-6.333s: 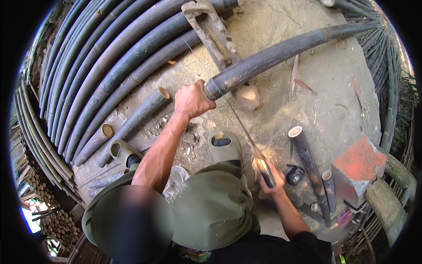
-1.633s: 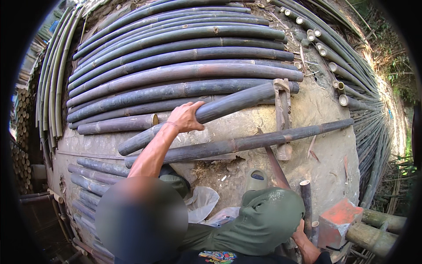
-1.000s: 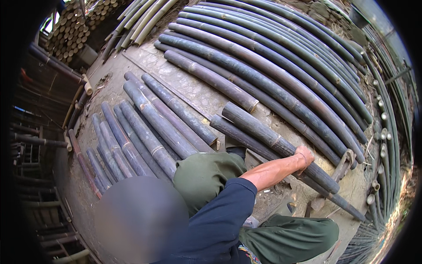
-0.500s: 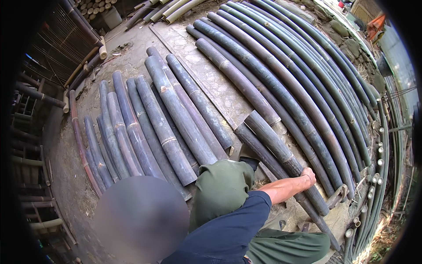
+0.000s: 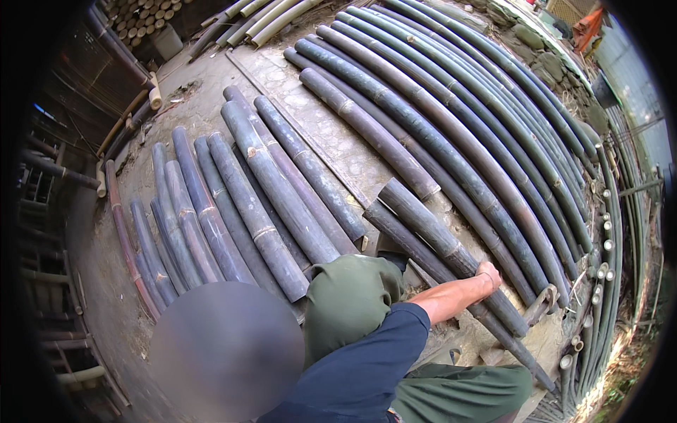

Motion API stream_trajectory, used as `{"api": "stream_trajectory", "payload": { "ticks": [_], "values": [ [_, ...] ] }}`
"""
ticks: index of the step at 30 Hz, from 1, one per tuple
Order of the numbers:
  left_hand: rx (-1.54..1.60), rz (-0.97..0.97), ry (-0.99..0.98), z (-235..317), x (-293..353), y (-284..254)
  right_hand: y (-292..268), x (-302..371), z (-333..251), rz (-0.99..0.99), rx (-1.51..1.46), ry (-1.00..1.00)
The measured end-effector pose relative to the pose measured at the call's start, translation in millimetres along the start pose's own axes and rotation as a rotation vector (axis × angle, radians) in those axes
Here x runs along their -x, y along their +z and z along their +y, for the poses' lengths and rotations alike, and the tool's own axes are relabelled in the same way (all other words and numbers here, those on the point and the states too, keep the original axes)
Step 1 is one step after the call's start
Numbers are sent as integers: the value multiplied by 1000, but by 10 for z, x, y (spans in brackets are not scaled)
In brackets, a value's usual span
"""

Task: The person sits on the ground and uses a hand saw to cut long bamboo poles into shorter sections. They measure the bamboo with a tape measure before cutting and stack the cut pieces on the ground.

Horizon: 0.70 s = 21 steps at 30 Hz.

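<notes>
My right hand [image 5: 487,276] is closed around a thick, dark bamboo pole [image 5: 423,216], well toward its lower right end. The bare right forearm reaches across from a navy sleeve, between two knees in green trousers. Right beside that pole and partly under it is a second, thinner dark bamboo pole [image 5: 403,237], lying at nearly the same slant. Past my right hand, near the held pole's lower end, stands a small curved piece of wood [image 5: 541,304]. My left hand does not show; a round blurred patch covers part of the lower left.
Several shorter dark bamboo lengths [image 5: 276,185] lie side by side on the left. Long dark and green bamboo poles [image 5: 451,121] fill the ground at the far right. A thin straight strip [image 5: 300,130] runs between both groups. Pale cut bamboo ends [image 5: 605,245] line the right edge.
The view has shifted a little, so the poles sit slightly further left and higher. My right hand keeps its hold on the bamboo pole.
</notes>
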<state>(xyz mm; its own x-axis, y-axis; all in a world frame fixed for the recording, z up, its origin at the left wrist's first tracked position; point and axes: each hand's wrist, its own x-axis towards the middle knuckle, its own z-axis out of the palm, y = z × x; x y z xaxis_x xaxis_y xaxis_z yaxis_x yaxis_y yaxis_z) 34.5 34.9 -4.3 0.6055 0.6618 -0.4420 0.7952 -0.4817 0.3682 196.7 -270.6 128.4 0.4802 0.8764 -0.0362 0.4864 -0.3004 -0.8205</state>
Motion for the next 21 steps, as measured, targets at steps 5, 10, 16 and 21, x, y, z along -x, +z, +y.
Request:
{"api": "stream_trajectory", "payload": {
  "ticks": [5, 10, 16, 21],
  "values": [
    [-6, 2, -29, 35, 75, -43, -119, 28, 126, 41, -65, 40],
    [-12, -37, -28, -23, 68, -30, -163, 6, 220, 61, -133, 69],
    [-13, -45, -27, 4, 52, -3, -225, -45, 243, 85, -169, 77],
    [15, -26, -53, 85, 91, -41, -259, -117, 210, 117, -168, 69]
  ]
}}
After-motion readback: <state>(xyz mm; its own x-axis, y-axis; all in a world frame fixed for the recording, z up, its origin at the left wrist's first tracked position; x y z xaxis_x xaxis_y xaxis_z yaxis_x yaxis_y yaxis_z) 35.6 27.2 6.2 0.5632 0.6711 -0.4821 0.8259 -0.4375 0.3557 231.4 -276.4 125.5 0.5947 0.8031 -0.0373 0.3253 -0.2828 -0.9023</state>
